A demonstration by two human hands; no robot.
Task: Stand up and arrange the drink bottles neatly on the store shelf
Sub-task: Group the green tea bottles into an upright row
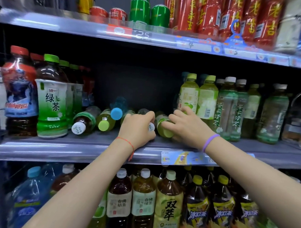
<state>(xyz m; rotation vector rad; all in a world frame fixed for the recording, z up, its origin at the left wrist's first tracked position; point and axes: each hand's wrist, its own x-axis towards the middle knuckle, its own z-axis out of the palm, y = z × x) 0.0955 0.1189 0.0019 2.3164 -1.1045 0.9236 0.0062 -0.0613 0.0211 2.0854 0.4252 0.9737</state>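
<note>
While five bottles lie toppled: two hands, left hand (137, 127) gripping white-capped bottle (151, 127); right hand (188, 127) gripping green-capped bottle (164, 125)

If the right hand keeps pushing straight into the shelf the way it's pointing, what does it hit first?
Probably nothing soon: the right hand grips a lying green-capped bottle, and beyond it the shelf gap looks empty to the dark back panel, though depth is unclear.

A shop's drinks aisle.

Three tiers of grey metal shelving (76, 152) carry packaged drinks in rows: red cans (187, 12) and green cans (160, 16) on top, tea bottles (52, 96) in the middle, larger tea bottles (169, 201) and water jugs (29, 195) below. Clear plastic strips along the shelf edges hold price tags (198, 45), one reading 2.5 (142, 35), and a promotional label (184, 158).
</note>
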